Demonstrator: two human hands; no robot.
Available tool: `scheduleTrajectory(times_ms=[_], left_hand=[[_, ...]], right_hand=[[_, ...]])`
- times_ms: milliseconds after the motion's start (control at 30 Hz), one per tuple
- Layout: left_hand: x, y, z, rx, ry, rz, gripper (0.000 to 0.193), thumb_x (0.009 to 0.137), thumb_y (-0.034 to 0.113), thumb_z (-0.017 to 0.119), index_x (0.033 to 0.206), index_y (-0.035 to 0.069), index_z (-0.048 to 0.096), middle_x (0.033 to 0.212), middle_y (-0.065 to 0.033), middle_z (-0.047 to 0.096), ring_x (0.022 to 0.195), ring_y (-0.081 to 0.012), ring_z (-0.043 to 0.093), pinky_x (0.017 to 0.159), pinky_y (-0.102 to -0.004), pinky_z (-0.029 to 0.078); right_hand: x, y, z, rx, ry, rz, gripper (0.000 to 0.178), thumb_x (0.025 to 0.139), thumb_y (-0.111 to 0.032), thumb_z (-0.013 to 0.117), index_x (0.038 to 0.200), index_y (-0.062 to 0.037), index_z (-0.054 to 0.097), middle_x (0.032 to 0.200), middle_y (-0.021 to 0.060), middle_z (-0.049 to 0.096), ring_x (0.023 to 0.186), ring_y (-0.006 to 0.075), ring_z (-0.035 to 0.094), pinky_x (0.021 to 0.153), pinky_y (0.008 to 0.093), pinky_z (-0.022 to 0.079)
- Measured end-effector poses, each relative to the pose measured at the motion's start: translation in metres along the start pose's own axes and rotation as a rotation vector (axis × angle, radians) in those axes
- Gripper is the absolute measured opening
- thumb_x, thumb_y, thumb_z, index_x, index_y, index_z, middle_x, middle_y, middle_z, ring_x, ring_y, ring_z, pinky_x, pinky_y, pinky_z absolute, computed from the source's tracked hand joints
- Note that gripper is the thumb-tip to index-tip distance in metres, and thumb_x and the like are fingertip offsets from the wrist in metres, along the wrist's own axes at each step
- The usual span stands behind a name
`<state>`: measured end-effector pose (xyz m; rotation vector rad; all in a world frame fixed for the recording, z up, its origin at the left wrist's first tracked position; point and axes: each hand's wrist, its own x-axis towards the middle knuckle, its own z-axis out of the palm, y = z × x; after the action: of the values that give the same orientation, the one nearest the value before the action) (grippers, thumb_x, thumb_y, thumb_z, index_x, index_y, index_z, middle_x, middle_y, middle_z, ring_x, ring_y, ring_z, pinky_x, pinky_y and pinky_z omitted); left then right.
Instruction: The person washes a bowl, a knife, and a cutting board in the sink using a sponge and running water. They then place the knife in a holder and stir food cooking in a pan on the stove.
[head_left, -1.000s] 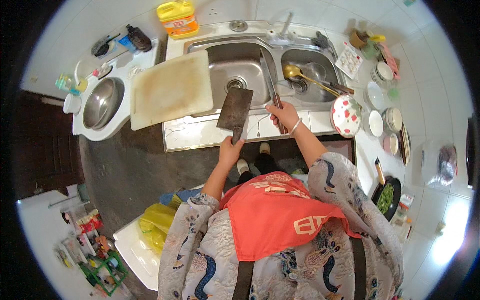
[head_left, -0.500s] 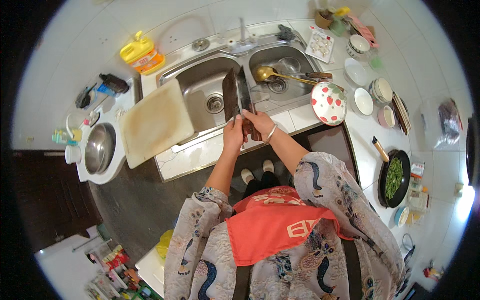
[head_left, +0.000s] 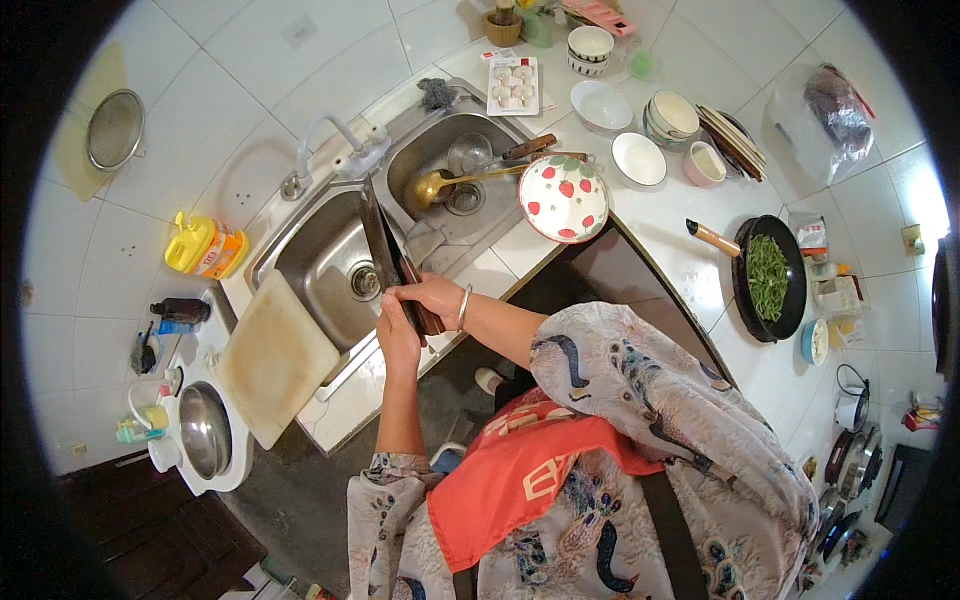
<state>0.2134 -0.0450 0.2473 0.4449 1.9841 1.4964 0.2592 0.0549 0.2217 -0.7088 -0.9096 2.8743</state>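
Note:
Two dark-bladed kitchen knives (head_left: 379, 240) are held close together, blades pointing away from me over the divider of the double sink (head_left: 318, 232). My left hand (head_left: 399, 338) is closed at their wooden handles. My right hand (head_left: 436, 297), with a bracelet at the wrist, is also closed round the handles, touching the left. Which handle lies in which hand is hidden. A golden ladle (head_left: 428, 188) and a wooden-handled utensil (head_left: 528, 147) rest in the right basin. To the left, a cutting board (head_left: 278, 358) leans across the sink's edge.
A strawberry-patterned bowl (head_left: 563, 198) sits right of the sink. Beyond it are several bowls (head_left: 639, 160) and a frying pan (head_left: 768, 278) of green beans. At left stand a yellow jug (head_left: 205, 247) and a metal basin (head_left: 204, 430). The faucet (head_left: 345, 150) rises behind the sink.
My view has turned to the right, so the sink now appears further left and slanted. The knife blades show more edge-on. Both hands remain closed on the handles.

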Motion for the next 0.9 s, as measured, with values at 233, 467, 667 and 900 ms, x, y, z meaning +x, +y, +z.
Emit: scheduleTrajectory(times_ms=[233,467,667,900], left_hand=[[0.004,-0.011,0.013,-0.018,0.046,0.001,0.061,0.093,0.052,0.03,0.075,0.0,0.055,0.056,-0.0032,0.049,0.043,-0.0108,0.045,0.036,-0.0265,0.035],[-0.003,-0.009,0.005,0.054,-0.099,-0.074,0.047,0.091,0.044,0.045,0.095,-0.002,0.055,0.07,-0.0063,0.055,0.058,-0.0133,0.051,0.052,-0.0274,0.041],[0.013,-0.017,0.009,0.151,-0.165,0.423,0.051,0.091,0.047,0.038,0.11,0.001,0.047,0.091,-0.0162,0.058,0.084,-0.0278,0.057,0.075,-0.0374,0.044],[0.058,0.083,-0.001,0.281,-0.237,0.46,0.061,0.091,0.052,0.03,0.096,-0.003,0.055,0.091,-0.0212,0.057,0.087,-0.034,0.054,0.079,-0.0388,0.041]], right_hand=[[0.015,-0.001,-0.01,-0.122,0.136,0.067,0.02,0.084,-0.016,0.059,0.092,0.0016,0.058,0.084,0.0093,0.061,0.072,0.018,0.06,0.061,0.0316,0.05],[-0.009,-0.007,-0.01,-0.135,0.033,0.017,0.023,0.082,-0.013,0.061,0.097,0.0039,0.058,0.089,0.0081,0.062,0.078,0.0149,0.06,0.068,0.0282,0.05],[-0.023,-0.029,-0.002,-0.499,0.087,-0.323,0.023,0.08,-0.012,0.061,0.099,0.0002,0.058,0.094,0.0058,0.063,0.08,0.0111,0.058,0.07,0.0265,0.049],[-0.017,-0.113,0.036,-0.93,0.084,-0.651,0.028,0.076,-0.012,0.066,0.101,-0.0028,0.056,0.093,0.0052,0.063,0.081,0.0111,0.057,0.073,0.0255,0.046]])
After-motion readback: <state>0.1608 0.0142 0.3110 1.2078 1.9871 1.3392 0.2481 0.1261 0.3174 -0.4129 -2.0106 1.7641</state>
